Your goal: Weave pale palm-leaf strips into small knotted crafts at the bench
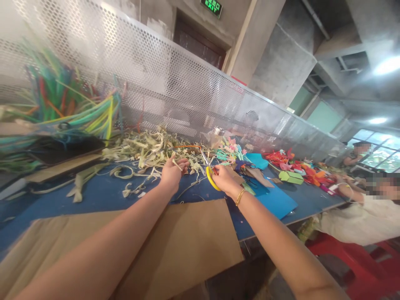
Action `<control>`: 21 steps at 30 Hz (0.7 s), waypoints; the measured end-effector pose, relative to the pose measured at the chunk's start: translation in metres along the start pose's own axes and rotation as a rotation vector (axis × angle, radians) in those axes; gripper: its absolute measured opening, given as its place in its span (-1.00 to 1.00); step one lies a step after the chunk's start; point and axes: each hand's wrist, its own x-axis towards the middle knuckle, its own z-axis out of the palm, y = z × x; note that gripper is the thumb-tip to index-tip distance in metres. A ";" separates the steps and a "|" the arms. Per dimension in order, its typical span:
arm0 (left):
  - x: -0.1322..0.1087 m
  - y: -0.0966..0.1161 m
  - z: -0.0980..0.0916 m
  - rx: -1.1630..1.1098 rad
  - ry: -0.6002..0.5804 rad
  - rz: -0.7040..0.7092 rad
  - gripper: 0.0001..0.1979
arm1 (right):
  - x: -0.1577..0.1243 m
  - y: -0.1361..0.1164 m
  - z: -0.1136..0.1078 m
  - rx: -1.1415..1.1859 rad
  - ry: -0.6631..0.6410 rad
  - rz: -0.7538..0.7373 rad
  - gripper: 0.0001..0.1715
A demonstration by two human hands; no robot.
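Observation:
My right hand (222, 178) grips a pair of scissors (209, 175) by its yellow handles, with the blades pointing up and away from me. To its left, my left hand (171, 173) is closed on a short pale dried strip (177, 165), which sticks out between the fingers. Just beyond both hands lies a tangled heap of pale green and beige dried strips (146, 146). A thin orange stem (187, 146) crosses this heap. Under my forearms, a sheet of brown cardboard (193, 233) covers the near part of the blue table (106, 189).
Colourful long stems (68, 100) are bunched at the left. Blue sheets (275, 200), pink paper flowers (229, 148) and red craft pieces (281, 158) lie to the right. A perforated metal screen (187, 87) backs the table. A co-worker (353, 216) sits at right beside a red stool (350, 258).

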 end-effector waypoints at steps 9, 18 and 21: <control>-0.014 0.011 -0.011 1.394 -0.104 0.506 -0.44 | -0.012 -0.041 0.033 -0.504 -0.194 -0.207 -0.67; -0.012 -0.001 -0.016 1.635 -0.433 0.599 -0.55 | -0.006 -0.053 0.014 -0.854 -0.175 -0.304 -0.70; -0.015 0.000 -0.014 1.591 -0.344 0.628 -0.59 | 0.013 -0.042 0.006 -0.813 -0.047 -0.246 -0.73</control>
